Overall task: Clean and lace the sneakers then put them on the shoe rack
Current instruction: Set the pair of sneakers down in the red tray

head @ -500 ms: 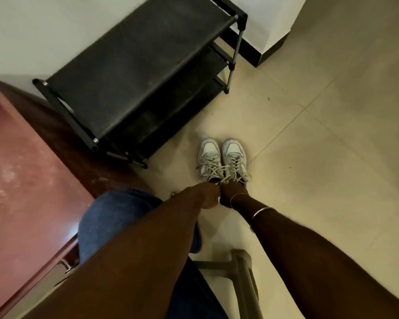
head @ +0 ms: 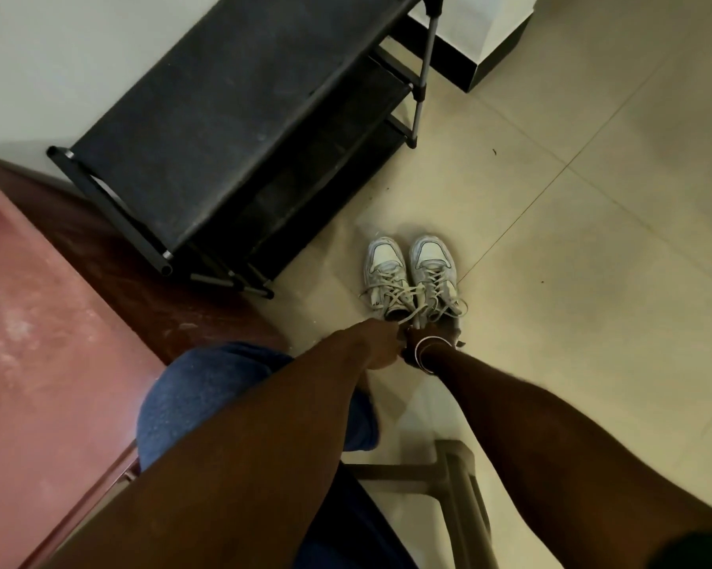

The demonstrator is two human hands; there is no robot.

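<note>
Both hands, left (head: 381,349) and right (head: 422,347), sit at the sneakers' (head: 412,277) heels; each grip seems pinched on lace ends. Toes point away, rack (head: 223,117) off left.

No readable text, label, brand, number or sign anywhere: none on the sneakers (head: 412,277), none on the rack (head: 239,117), none on the floor (head: 592,281).
</note>
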